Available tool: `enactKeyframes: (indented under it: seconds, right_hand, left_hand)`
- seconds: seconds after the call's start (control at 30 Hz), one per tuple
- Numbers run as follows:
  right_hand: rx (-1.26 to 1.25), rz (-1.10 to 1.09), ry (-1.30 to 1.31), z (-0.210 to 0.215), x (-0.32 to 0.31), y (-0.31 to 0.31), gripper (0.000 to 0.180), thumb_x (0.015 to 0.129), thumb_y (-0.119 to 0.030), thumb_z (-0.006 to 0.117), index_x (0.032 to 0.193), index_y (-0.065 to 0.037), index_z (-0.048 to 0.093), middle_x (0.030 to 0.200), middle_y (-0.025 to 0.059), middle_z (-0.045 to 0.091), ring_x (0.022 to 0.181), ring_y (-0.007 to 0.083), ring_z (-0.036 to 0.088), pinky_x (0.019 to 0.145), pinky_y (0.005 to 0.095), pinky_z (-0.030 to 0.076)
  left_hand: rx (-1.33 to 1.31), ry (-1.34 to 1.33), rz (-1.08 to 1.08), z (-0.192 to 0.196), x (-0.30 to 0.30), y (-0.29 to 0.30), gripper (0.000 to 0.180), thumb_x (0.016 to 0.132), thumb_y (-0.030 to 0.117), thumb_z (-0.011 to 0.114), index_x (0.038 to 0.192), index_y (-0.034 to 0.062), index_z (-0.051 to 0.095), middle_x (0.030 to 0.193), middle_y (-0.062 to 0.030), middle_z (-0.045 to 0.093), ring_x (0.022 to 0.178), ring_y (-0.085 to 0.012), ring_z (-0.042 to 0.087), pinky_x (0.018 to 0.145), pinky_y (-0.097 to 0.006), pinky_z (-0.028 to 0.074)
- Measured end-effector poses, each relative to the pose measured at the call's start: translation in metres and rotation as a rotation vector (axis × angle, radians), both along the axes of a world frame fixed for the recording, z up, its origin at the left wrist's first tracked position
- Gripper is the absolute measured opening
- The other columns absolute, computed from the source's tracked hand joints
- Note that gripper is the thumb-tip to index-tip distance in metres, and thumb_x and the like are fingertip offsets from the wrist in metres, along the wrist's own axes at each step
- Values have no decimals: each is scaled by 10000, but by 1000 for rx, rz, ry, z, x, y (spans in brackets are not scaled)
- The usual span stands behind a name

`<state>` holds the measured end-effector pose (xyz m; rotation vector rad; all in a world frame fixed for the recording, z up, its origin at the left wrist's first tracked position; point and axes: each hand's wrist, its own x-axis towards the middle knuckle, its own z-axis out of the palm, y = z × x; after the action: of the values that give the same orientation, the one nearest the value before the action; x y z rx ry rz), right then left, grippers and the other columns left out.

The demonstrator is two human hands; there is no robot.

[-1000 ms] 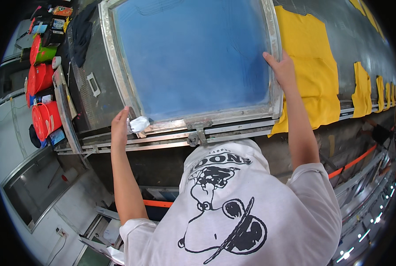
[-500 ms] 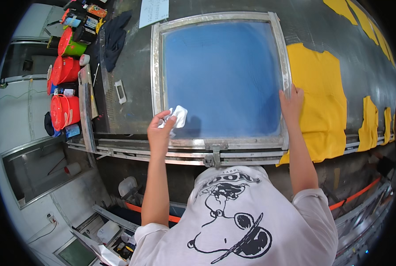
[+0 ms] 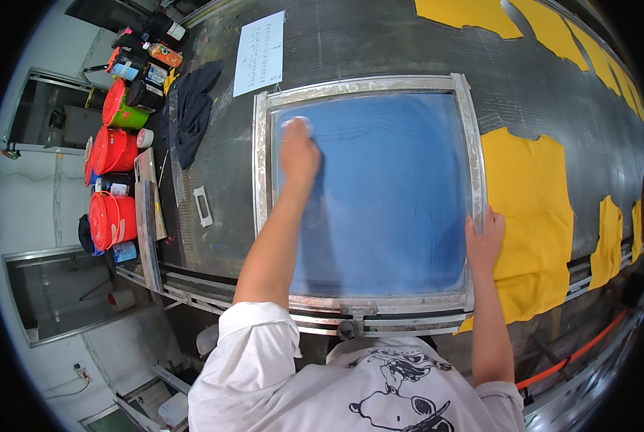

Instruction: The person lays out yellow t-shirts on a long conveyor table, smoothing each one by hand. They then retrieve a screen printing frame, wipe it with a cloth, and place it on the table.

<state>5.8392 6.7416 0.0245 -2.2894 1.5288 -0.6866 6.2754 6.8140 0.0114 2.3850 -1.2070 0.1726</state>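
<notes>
A screen printing frame (image 3: 261,144) with a pale metal rim and blue mesh (image 3: 379,201) lies on the dark table. Faint outlines show through the mesh. My left hand (image 3: 300,155) is closed on a crumpled white cloth (image 3: 297,122), pressed to the mesh near its far left corner; most of the cloth is hidden under the fingers. At the right side of the frame, my right hand (image 3: 485,236) grips the rim. Just beyond that hand lies a yellow fabric piece (image 3: 527,216), cut in a garment shape.
More yellow fabric pieces (image 3: 473,16) lie along the far edge and right. At the left stand red buckets (image 3: 113,219), bottles (image 3: 145,96) and a dark cloth (image 3: 192,111). A written sheet (image 3: 259,54) lies beyond the frame. A metal rail (image 3: 315,320) runs along the near edge.
My left hand has moved from the frame's near left corner to the far left part of the mesh, taking the cloth along. The right hand stays on the rim. The view has shifted.
</notes>
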Motion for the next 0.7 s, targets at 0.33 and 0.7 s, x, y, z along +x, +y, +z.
enactKeyframes:
  seconds: [0.33,0.7]
  right_hand:
    - [-44,-8,-62,14,8,-6,519,814,-162,750,1257,50,583,1061,199,565,996,380,554,850,437,467]
    - [-17,-50,-88,15,2,-7,538,796,-162,755,1280,2,587,1019,179,563,976,353,567,826,418,479]
  left_hand:
    - [27,-94,-764,10,-39,-5,266,920,52,499,1104,35,690,1245,-204,621,1222,-377,554,1049,-439,445]
    - [-58,-163,-996,8,-94,-85,258,920,77,521,1172,48,570,1233,-207,586,1182,-418,537,1041,-478,428]
